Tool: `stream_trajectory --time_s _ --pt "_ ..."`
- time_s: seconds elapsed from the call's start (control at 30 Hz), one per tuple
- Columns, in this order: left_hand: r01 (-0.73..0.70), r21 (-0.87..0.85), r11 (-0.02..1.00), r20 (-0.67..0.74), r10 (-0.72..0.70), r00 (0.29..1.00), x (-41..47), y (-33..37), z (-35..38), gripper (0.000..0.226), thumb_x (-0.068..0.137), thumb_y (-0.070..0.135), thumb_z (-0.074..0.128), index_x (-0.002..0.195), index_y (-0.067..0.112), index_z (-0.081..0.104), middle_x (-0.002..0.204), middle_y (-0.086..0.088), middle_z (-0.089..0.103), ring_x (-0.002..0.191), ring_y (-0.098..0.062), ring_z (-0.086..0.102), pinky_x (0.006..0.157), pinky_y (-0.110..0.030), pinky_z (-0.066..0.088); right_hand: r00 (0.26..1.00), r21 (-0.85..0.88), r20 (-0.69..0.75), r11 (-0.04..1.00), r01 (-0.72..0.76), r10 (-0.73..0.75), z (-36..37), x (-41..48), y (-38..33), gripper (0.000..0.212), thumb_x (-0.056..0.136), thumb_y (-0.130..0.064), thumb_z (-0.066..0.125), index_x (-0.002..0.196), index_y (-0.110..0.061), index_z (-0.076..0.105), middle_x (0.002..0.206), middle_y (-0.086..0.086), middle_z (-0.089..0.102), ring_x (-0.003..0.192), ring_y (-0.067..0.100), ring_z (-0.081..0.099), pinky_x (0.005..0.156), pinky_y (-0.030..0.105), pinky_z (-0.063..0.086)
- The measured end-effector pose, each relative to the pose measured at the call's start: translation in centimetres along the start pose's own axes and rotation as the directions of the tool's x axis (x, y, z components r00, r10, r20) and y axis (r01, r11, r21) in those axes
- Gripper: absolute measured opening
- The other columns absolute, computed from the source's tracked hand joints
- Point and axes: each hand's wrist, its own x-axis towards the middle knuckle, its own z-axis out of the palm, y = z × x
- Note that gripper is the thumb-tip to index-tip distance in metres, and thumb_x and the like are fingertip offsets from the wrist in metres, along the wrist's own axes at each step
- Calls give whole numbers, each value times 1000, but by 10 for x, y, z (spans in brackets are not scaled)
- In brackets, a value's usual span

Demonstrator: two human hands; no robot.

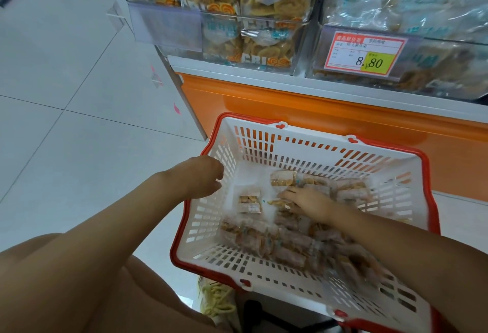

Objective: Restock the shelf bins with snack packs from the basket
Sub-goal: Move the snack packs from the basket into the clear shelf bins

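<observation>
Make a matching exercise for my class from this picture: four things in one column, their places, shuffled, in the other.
1 left hand
2 right hand
3 price tag
4 lone snack pack

a on the right shelf bin, at its front
b on the heaped packs in the basket
c on the basket's bare floor
d at the basket's left rim

Pairs: 1-d, 2-b, 3-a, 4-c

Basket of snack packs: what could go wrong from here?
1. The basket looks tilted, with only the left hand at its rim; it might tip and spill.
2. The right hand lies on the snack packs; pressing down could crush the crisps inside.
3. The shelf bins already look full, so added packs may slide out over the front.
</observation>
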Motion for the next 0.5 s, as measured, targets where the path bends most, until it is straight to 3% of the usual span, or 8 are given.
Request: stream_trajectory --time_s 0.2,0.33,0.4,0.43,0.47,0.5 --pt "11 -22 1000 -5 -11 1000 -1 0 1 35 96 26 52 129 15 55 135 -1 54 122 -17 52 104 -28 40 987 -83 154 995 61 -48 6 -10 -6 68 93 0 48 151 -26 25 157 3 23 138 25 34 112 35 32" --pt "13 -22 1000 1 -13 1000 0 -2 2 34 96 27 52 128 16 56 134 -1 54 122 -16 52 104 -28 41 909 158 415 981 -110 35 -6 0 -7 84 88 -20 63 153 -33 10 161 -6 1 147 19 9 118 35 16" --pt "12 -21 1000 1 -12 1000 3 -4 2 34 96 28 53 128 16 56 134 0 55 122 -16 52 104 -29 41 840 380 538 871 -310 65 -13 4 -7 81 85 -24 64 152 -28 19 159 -6 12 144 20 20 116 39 24" --pt "12 -21 1000 2 -12 1000 4 -4 2 34 96 28 53 128 16 56 134 0 55 121 -16 52 104 -29 42 824 524 563 745 -413 61 -17 5 -10 67 86 -24 62 147 -22 34 153 -1 29 136 21 38 112 41 34" --pt "9 -19 1000 3 -9 1000 5 -4 2 34 96 29 52 128 17 56 134 0 55 121 -16 52 104 -29 42 839 663 540 577 -477 73 -15 5 -11 45 88 -23 58 132 -14 51 136 5 48 119 22 55 104 42 44" --pt "6 -17 1000 5 -6 1000 6 -4 1 35 96 29 52 128 17 56 135 0 54 122 -15 52 104 -29 41 872 692 462 550 -468 161 -16 6 -13 24 91 -23 54 109 -8 61 114 9 60 100 25 63 92 40 50"
